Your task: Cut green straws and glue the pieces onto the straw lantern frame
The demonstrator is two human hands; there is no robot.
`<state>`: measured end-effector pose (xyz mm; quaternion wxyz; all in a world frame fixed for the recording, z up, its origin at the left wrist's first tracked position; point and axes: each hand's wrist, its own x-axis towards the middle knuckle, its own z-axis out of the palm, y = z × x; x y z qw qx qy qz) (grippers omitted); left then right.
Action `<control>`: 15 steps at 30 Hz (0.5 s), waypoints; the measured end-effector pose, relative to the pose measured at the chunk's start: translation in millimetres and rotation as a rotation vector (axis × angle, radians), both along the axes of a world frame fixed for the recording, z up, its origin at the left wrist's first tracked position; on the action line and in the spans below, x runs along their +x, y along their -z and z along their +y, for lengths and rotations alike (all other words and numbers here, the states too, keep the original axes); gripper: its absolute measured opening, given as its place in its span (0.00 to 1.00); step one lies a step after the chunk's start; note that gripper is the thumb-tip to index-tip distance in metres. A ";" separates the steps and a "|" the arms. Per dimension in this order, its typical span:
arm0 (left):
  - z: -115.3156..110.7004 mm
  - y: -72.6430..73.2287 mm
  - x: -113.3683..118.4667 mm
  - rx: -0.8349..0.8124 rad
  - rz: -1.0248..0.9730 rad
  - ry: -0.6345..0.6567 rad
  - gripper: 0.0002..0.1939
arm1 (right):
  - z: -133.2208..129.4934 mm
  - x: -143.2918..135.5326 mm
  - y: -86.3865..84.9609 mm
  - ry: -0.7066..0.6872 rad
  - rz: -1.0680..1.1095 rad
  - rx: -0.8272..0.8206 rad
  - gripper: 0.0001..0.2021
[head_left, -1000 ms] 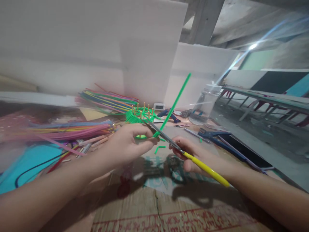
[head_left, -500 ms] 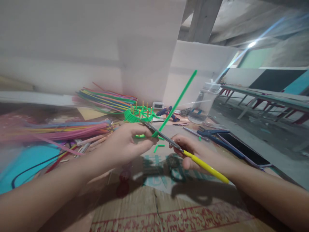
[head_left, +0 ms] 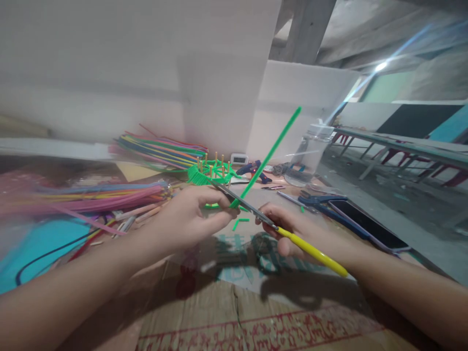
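Between finger and thumb, my left hand [head_left: 199,214] pinches a green pipe cleaner [head_left: 272,151], whose long free end slants up to the right. My right hand [head_left: 283,226] grips pliers-like scissors [head_left: 310,251] with yellow handles. Their dark blades cross the pipe cleaner just by my left fingertips; how far the blades are apart is hard to tell. Behind my left hand stands a green woven pipe-cleaner ring [head_left: 199,174] with several upright wooden sticks. Short green cut pieces [head_left: 241,222] lie on the table below the blades.
Bundles of coloured pipe cleaners [head_left: 161,151] lie at the back left. A glue gun [head_left: 256,170], a small digital clock [head_left: 239,159] and a clear plastic jar [head_left: 303,158] stand behind. To the right are blue-handled pliers [head_left: 325,201] and a phone [head_left: 369,226].
Almost nothing differs. The free end of the green pipe cleaner has tipped slightly to the right; both hands and the scissors stay in place.
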<state>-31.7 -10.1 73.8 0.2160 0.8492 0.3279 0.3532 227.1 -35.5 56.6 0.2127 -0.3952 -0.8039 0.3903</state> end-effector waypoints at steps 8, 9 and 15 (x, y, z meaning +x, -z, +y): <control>-0.2 -0.1 -1.3 -0.001 -0.043 0.025 0.06 | 1.1 -2.9 -2.7 0.059 -0.050 0.074 0.37; -0.6 -0.3 -1.4 -0.006 -0.045 0.029 0.06 | 1.2 -2.7 -2.6 0.068 -0.061 0.081 0.37; -0.4 -2.1 -0.2 -0.024 -0.028 0.014 0.06 | 2.7 -2.7 -1.8 0.083 -0.073 0.087 0.38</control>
